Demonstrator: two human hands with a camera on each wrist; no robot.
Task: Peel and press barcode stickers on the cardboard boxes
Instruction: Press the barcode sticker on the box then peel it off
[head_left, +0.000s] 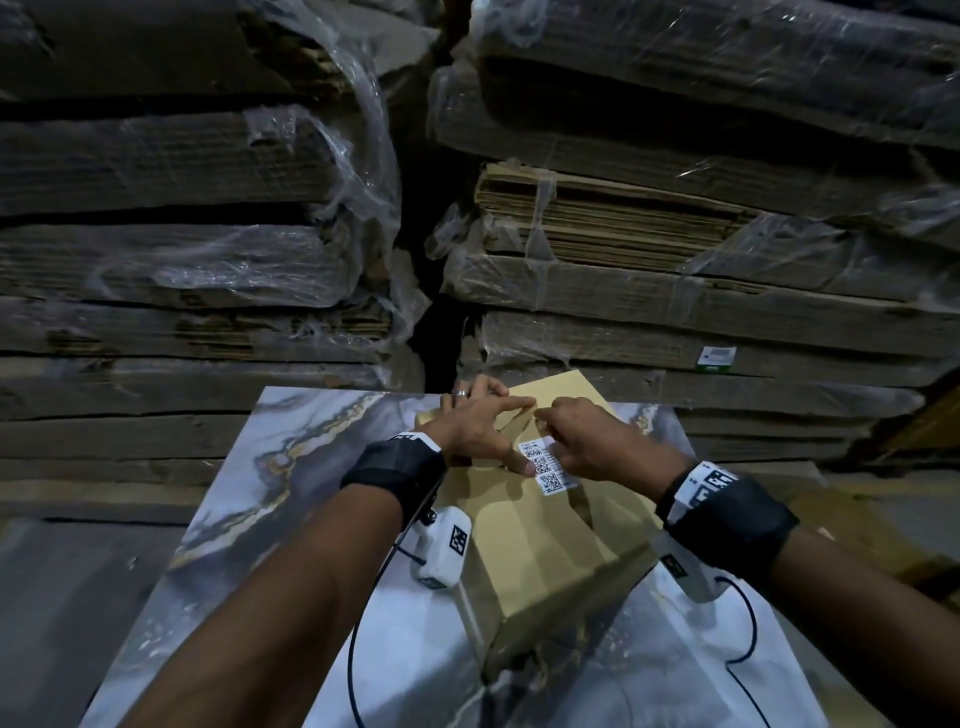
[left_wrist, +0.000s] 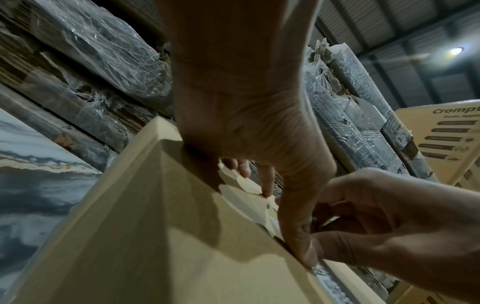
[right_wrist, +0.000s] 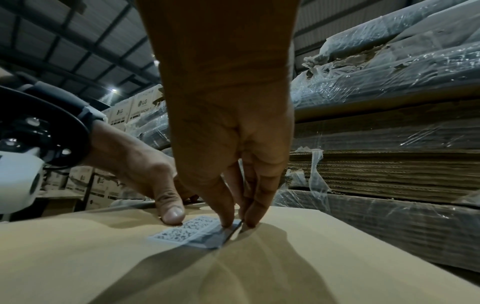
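One cardboard box on one marble-patterned table, one barcode sticker on the box top, two hands, left hand and right hand, two black wristbands, one ring, two far stacks of wrapped flattened cardboard

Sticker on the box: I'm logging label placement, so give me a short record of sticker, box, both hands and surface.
sticker: white, printed codes, lying on box top
box: plain brown cardboard, on table
left hand: spread on box, thumb pressing sticker's left edge
right hand: fingertips pressing sticker's right edge
table: marbled grey and white
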